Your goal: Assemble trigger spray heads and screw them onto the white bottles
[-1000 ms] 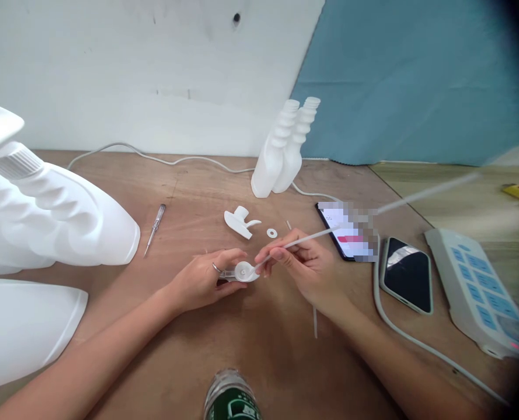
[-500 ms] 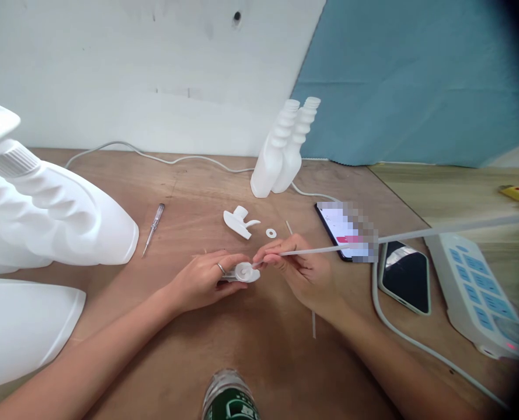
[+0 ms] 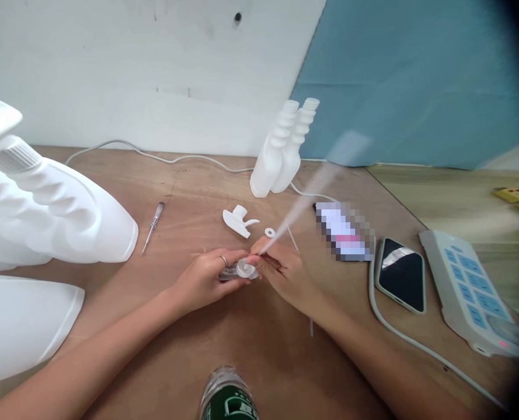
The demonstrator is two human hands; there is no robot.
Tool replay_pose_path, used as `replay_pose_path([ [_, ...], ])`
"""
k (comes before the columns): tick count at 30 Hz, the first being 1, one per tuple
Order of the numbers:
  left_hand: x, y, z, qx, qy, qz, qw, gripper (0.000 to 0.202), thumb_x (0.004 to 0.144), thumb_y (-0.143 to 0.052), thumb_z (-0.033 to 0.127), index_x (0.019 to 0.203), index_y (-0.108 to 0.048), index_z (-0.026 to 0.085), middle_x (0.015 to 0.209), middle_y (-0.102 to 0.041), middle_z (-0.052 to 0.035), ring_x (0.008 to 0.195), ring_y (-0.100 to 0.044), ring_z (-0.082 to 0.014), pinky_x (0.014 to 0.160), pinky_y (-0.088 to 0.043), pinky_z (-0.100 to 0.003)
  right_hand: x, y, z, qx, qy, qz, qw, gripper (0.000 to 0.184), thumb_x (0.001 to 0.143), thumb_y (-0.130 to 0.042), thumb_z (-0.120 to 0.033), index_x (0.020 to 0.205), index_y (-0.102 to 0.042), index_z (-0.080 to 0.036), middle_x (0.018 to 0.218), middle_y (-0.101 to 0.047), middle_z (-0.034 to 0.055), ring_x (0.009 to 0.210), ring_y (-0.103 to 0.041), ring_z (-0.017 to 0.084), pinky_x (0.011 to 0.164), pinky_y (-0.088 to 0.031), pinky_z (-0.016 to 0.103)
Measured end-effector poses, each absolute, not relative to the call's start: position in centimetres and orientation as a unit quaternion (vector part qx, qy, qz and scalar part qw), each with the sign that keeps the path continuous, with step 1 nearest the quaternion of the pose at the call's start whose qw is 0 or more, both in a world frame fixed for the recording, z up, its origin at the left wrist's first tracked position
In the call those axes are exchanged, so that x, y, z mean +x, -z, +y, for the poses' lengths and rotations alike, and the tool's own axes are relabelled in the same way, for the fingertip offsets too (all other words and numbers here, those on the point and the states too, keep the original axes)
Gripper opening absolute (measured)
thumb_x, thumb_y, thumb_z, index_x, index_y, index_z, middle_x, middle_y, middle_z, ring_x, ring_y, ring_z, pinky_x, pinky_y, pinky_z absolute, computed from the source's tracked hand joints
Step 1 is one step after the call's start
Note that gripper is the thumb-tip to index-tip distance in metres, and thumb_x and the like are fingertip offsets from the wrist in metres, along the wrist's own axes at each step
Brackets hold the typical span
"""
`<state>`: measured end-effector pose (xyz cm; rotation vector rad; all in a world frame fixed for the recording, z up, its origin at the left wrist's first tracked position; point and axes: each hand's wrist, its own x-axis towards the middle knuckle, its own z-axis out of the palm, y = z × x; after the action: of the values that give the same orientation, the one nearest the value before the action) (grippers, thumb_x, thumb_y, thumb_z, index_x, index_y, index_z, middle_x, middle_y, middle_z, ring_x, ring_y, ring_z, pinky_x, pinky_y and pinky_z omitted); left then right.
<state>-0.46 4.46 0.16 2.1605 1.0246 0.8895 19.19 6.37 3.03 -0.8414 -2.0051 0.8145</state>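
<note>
My left hand (image 3: 206,279) is closed on a small white sprayer cap (image 3: 243,270) that rests on the wooden table (image 3: 198,192). My right hand (image 3: 283,274) pinches the lower end of a long thin white tube (image 3: 298,210), whose tip meets the cap's round middle. The tube slants up and away to the right and is smeared by motion. Just beyond the hands lie a white trigger part (image 3: 238,220) and a small white washer (image 3: 270,232).
Two white bottles (image 3: 283,149) stand at the wall. Large white bottles (image 3: 44,210) lie at the left, with a screwdriver (image 3: 153,227) beside them. Two phones (image 3: 400,274), a cable and a power strip (image 3: 469,291) lie at the right. A green-labelled bottle top (image 3: 228,396) is at the near edge.
The tube's free end swung from low at the right up toward the back, so the tube now stands steeper. My right hand slid closer to the cap; my left hand stayed put.
</note>
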Motion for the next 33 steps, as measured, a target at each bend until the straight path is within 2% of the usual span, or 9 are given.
replay_pose_path([
  [5,-0.4,-0.2,4.3,0.81,-0.348,0.375,0.288,0.038,0.087,-0.066,0.032,0.124,-0.059,0.025,0.088,-0.063,-0.0017,0.075,-0.06,-0.0129,0.068,-0.046,-0.023,18.7,-2.5,6.2,-0.345,-0.312,-0.791,0.398,0.031,0.098,-0.051,-0.034,0.071,-0.05,-0.018,0.057,-0.047,-0.0041,0.05,-0.042,0.008,0.051,-0.034,0.022],
  [13,-0.5,-0.1,4.2,0.805,-0.349,0.357,0.321,0.021,0.09,-0.062,0.032,0.107,-0.065,0.022,0.088,-0.061,-0.0025,0.078,-0.058,-0.0132,0.07,-0.045,-0.024,17.8,-2.5,5.3,-0.324,-0.26,-0.796,0.439,0.028,0.098,-0.05,-0.029,0.074,-0.059,-0.018,0.067,-0.058,-0.0003,0.063,-0.053,0.011,0.06,-0.041,0.023],
  [19,-0.3,-0.5,4.4,0.801,-0.356,0.348,0.333,0.016,0.091,-0.06,0.032,0.102,-0.064,0.02,0.083,-0.061,-0.0017,0.079,-0.056,-0.0143,0.07,-0.044,-0.024,17.5,-1.8,4.9,-0.327,-0.282,-0.783,0.449,0.024,0.098,-0.048,-0.024,0.078,-0.061,-0.019,0.067,-0.052,0.0001,0.064,-0.049,0.013,0.061,-0.04,0.025],
  [26,-0.2,-0.7,4.3,0.801,-0.335,0.37,0.33,0.017,0.091,-0.06,0.035,0.092,-0.063,0.019,0.077,-0.055,-0.0006,0.075,-0.053,-0.0141,0.068,-0.042,-0.024,17.2,-1.6,4.7,-0.348,-0.316,-0.757,0.454,0.033,0.098,-0.047,-0.029,0.069,-0.056,-0.018,0.064,-0.046,0.0,0.064,-0.045,0.013,0.06,-0.038,0.026],
  [30,-0.1,-0.7,4.3,0.788,-0.324,0.388,0.352,0.018,0.089,-0.062,0.034,0.101,-0.064,0.02,0.08,-0.057,0.0,0.074,-0.055,-0.013,0.066,-0.043,-0.022,17.2,-1.7,5.1,-0.356,-0.342,-0.742,0.453,0.032,0.097,-0.05,-0.031,0.069,-0.059,-0.018,0.064,-0.047,-0.0006,0.065,-0.048,0.013,0.062,-0.039,0.025],
  [33,-0.1,-0.8,4.4,0.765,-0.328,0.406,0.378,0.03,0.087,-0.064,0.033,0.115,-0.061,0.023,0.086,-0.063,0.0005,0.074,-0.057,-0.0122,0.066,-0.043,-0.021,17.4,-1.8,5.3,-0.366,-0.369,-0.729,0.446,0.028,0.096,-0.052,-0.032,0.075,-0.063,-0.018,0.072,-0.054,0.0007,0.069,-0.053,0.013,0.065,-0.042,0.024],
])
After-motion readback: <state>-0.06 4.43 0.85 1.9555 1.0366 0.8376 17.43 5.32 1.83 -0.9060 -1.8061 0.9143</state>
